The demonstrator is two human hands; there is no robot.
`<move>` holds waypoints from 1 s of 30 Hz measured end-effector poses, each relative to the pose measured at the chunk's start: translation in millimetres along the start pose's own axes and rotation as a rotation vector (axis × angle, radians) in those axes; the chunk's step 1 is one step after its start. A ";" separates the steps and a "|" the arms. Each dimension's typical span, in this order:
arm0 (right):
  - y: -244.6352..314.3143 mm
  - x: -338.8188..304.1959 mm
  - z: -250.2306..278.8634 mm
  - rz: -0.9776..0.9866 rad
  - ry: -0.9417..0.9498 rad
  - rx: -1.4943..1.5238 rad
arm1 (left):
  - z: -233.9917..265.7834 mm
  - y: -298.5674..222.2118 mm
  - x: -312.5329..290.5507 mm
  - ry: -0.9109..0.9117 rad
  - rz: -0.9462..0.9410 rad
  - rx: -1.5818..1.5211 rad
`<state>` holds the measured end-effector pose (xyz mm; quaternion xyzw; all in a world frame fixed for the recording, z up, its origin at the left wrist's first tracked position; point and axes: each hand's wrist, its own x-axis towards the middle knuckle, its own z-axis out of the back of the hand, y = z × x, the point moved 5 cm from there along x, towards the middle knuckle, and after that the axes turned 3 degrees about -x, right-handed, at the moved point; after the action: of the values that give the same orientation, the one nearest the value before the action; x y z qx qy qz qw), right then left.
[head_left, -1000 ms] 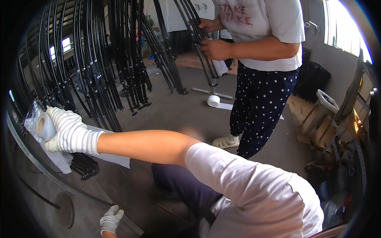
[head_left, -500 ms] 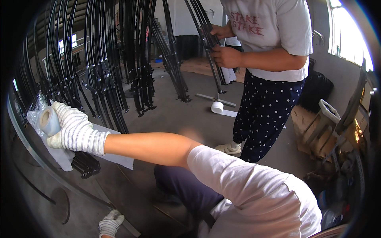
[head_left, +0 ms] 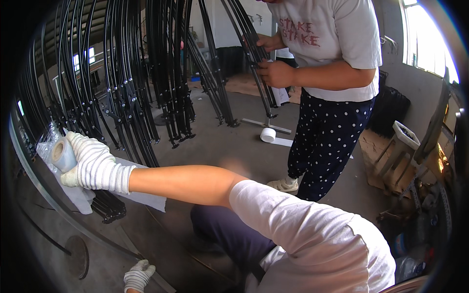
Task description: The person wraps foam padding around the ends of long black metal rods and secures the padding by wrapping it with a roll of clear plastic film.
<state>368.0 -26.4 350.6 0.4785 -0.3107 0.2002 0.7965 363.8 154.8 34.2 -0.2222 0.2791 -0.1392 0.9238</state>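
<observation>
My right hand (head_left: 95, 163), in a striped white glove, reaches far to the left and is closed around a roll of clear stretch film (head_left: 63, 154). Loose film (head_left: 47, 139) bunches up just behind the roll. Beside and below that hand, a white sheet (head_left: 80, 198) lies about a bundle of black metal rods (head_left: 110, 207), whose lower ends stick out. My left hand (head_left: 139, 277), gloved alike, is low at the bottom edge with fingers curled, near the lower end of a curved grey metal rail (head_left: 63, 212). What it grips, if anything, I cannot make out.
Many black jointed rods (head_left: 127, 88) hang at the left. A co-worker (head_left: 327, 93) stands ahead, both hands on similar rods (head_left: 256, 63). On the floor are a white tape roll (head_left: 267, 135) and a flat metal bar (head_left: 265, 125). A stool (head_left: 403, 141) stands at the right.
My right hand and the film roll have shifted slightly right and down in the picture. The co-worker's hands and rods have moved slightly left.
</observation>
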 end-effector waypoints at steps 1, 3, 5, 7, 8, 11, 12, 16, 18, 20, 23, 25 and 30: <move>-0.1 -0.4 2.1 0.009 -0.011 -0.006 | -0.2 -3.7 -1.4 0.003 -0.013 -0.007; -0.8 -0.3 2.6 0.030 -0.029 -0.010 | 1.3 -12.2 -7.8 0.003 -0.007 0.010; -0.7 -0.3 2.2 0.025 -0.027 -0.006 | 1.8 -12.3 -9.4 0.001 -0.010 0.009; 1.1 -0.8 2.2 0.026 -0.024 -0.001 | -0.1 -6.2 -7.0 -0.002 -0.030 -0.006; 2.2 -1.2 2.5 0.028 -0.023 0.001 | -0.7 -4.1 -6.5 -0.004 -0.027 -0.011; 3.3 -1.9 3.4 0.031 -0.024 -0.013 | -2.1 -3.1 -7.2 -0.006 -0.026 -0.020; 3.8 -2.0 3.6 0.033 -0.025 -0.020 | -2.3 -3.6 -8.1 -0.006 -0.028 -0.020; 6.0 -2.6 5.1 0.042 -0.031 -0.037 | -4.8 0.1 -6.9 -0.010 -0.037 -0.007; 8.5 -4.5 7.3 0.031 -0.016 -0.022 | -5.2 -2.1 -9.5 -0.002 -0.034 -0.006; 8.8 -4.7 8.1 0.045 -0.017 -0.033 | -6.8 -0.9 -8.8 -0.015 -0.040 -0.019; 9.1 -5.4 8.6 0.073 -0.003 -0.025 | -10.0 7.8 -4.0 -0.053 -0.055 -0.043; 9.6 -6.5 9.8 0.071 0.011 -0.014 | -10.0 5.4 -5.0 -0.054 -0.055 -0.037; 11.7 -6.9 9.7 0.022 -0.027 -0.034 | -12.4 16.7 0.7 -0.046 -0.055 -0.022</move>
<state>352.9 -29.8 356.7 0.4641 -0.3298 0.1973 0.7981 359.4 164.8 16.5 -0.2432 0.2534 -0.1564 0.9231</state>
